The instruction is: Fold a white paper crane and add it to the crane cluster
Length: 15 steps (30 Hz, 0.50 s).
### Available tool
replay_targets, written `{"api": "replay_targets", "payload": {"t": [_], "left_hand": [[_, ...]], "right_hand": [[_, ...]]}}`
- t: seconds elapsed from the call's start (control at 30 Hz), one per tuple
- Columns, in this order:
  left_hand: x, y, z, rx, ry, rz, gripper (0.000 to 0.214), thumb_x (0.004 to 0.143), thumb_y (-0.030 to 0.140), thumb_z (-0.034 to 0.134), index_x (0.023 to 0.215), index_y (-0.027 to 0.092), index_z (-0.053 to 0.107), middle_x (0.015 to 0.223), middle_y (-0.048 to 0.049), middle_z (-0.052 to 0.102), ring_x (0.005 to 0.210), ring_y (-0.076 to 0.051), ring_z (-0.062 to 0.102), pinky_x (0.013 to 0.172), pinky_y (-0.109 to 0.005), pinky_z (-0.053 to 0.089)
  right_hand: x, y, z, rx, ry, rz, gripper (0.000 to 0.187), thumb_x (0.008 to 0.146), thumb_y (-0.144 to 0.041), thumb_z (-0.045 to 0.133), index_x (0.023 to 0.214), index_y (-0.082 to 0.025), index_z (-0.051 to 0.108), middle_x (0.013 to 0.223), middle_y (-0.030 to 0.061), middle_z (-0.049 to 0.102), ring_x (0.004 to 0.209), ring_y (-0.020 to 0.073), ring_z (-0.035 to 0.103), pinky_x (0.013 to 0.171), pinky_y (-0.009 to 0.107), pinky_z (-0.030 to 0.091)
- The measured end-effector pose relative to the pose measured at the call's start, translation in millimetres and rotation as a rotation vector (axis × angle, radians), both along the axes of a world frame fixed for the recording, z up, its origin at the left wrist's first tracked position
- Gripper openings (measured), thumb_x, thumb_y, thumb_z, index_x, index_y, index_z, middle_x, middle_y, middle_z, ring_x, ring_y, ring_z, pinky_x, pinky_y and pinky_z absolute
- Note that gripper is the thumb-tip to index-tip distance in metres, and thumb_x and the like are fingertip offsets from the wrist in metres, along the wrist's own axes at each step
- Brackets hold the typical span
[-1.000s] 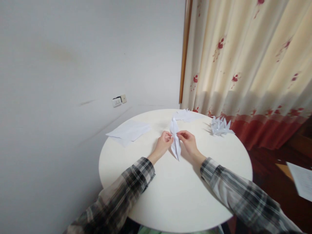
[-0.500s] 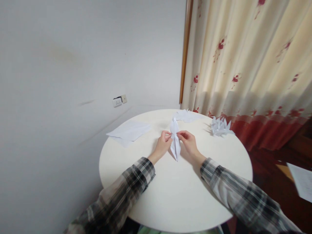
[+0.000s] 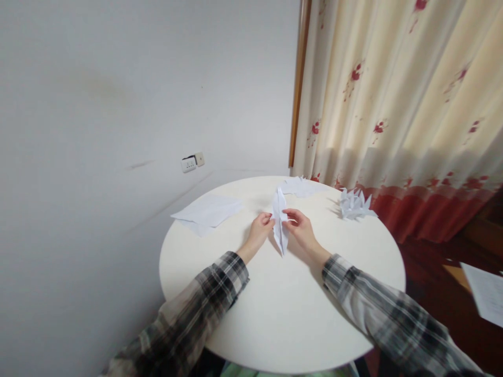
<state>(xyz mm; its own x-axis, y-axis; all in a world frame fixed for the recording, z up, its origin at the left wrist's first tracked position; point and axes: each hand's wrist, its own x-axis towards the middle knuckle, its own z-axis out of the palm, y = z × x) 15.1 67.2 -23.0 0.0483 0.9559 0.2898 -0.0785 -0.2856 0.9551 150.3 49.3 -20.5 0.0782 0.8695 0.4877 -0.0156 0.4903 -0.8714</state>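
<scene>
A long, narrow piece of folded white paper (image 3: 280, 230), pointed at both ends, is held up over the round white table (image 3: 291, 314). My left hand (image 3: 260, 229) pinches its left edge near the middle between thumb and fingers. On the opposite side, my right hand (image 3: 301, 226) grips the right edge, with the thumb below the index finger. Both hands are closed on the paper, which runs nearly upright in view with a crease down its length.
White paper sheets (image 3: 208, 210) lie at the table's left. More paper pieces (image 3: 301, 186) rest at the far edge, and a cluster of folded paper cranes (image 3: 354, 204) stands at the right. A wall (image 3: 118, 131) borders the left side; a curtain (image 3: 393, 104) hangs behind.
The folded paper looks smoother at its middle, where it was pinched in before. My right thumb now shows lower on its edge. Both hands have shifted only slightly.
</scene>
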Motion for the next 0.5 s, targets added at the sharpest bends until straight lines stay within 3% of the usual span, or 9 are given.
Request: {"api": "replay_targets", "payload": {"t": [0.4,0.5], "left_hand": [[-3.3,-8.6,8.6,0.000,-0.016,-0.016,0.035,0.055,0.042,0.073,0.060,0.014,0.053,0.056,0.0034,0.053,0.054,-0.009,0.048,0.055,-0.022,0.036],[-3.7,-9.0,8.8,-0.002,-0.029,-0.005,0.035,0.055,0.042,0.073,0.060,0.014,0.053,0.056,0.0031,0.053,0.053,-0.009,0.048,0.055,-0.022,0.036]], "right_hand": [[5.6,-6.4,-2.7,0.110,-0.331,-0.181,0.024,0.073,-0.029,0.056,0.095,-0.019,0.052,0.088,0.0061,0.065,0.078,0.0183,0.061,0.072,0.032,0.048],[5.6,-9.1,-2.1,0.078,-0.352,-0.199,0.021,0.077,-0.027,0.047,0.097,-0.019,0.050,0.078,0.0029,0.065,0.068,0.0156,0.059,0.063,0.028,0.045]]}}
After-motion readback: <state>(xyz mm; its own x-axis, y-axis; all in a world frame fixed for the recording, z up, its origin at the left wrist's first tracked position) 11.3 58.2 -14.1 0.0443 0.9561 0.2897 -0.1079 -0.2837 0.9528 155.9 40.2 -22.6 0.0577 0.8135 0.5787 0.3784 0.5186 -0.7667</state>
